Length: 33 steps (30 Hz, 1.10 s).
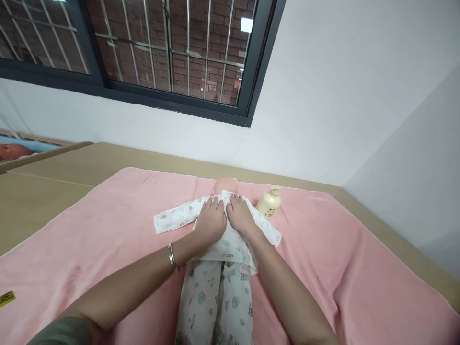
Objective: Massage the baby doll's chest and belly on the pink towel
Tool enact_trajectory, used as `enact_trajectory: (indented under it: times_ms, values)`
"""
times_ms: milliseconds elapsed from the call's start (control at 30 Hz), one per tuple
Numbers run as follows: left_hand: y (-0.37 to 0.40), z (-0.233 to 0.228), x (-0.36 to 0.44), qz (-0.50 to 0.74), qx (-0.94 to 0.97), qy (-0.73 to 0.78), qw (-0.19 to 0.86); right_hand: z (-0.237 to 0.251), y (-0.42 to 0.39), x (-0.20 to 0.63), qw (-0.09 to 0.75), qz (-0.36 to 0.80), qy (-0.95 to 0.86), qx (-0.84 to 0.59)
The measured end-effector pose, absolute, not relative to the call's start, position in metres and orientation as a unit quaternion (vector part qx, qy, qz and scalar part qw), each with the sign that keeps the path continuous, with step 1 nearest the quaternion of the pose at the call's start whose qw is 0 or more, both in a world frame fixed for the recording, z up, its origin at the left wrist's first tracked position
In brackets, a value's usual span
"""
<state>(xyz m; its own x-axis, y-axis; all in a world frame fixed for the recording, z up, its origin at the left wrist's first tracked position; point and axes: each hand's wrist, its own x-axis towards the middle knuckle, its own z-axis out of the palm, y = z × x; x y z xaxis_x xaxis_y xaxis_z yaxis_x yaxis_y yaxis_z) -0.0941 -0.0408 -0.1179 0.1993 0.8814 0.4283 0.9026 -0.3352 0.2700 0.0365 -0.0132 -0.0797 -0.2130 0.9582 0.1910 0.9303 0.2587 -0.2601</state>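
Note:
A baby doll (225,184) lies on its back on a pink towel (108,230), dressed in a white printed top (176,216) and matching trousers (215,302). Its head points away from me. My left hand (211,221) rests palm down on the doll's chest, fingers toward the collar. My right hand (241,215) lies beside it, also flat on the chest, fingertips at the neckline. The two hands touch each other. A metal bangle (173,257) circles my left wrist. Whether the fingers pinch the cloth is hidden.
A cream pump bottle (269,203) lies on the towel just right of the doll's shoulder. The towel covers a wooden table (64,172) against a white wall under a barred window. A yellow tag (6,298) lies at the left edge. A cot (21,149) stands far left.

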Motion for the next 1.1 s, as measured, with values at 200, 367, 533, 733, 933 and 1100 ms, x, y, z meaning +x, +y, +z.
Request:
enact_trajectory:
  times_ms: [200,367,533,733,933,1100]
  values:
    - [-0.013,-0.109,-0.114,-0.272,-0.765,-0.582,-0.051,-0.074,-0.047,0.009,0.137,0.017,-0.764,-0.63]
    - [-0.006,-0.115,-0.115,-0.305,-0.75,-0.585,-0.052,-0.071,-0.049,0.011,0.154,0.046,-0.769,-0.618]
    - [-0.012,-0.122,-0.107,-0.326,-0.732,-0.598,-0.018,-0.084,-0.026,0.026,0.18,0.047,-0.752,-0.632]
    - [-0.019,-0.118,-0.106,-0.303,-0.743,-0.597,0.03,-0.092,-0.019,0.029,0.185,0.058,-0.756,-0.625]
    - [-0.039,-0.121,-0.093,-0.272,-0.78,-0.557,0.086,-0.082,-0.009,0.05,0.208,0.147,-0.782,-0.569]
    - [-0.028,-0.113,-0.103,-0.262,-0.784,-0.563,0.022,-0.079,-0.023,0.034,0.161,0.077,-0.767,-0.616]
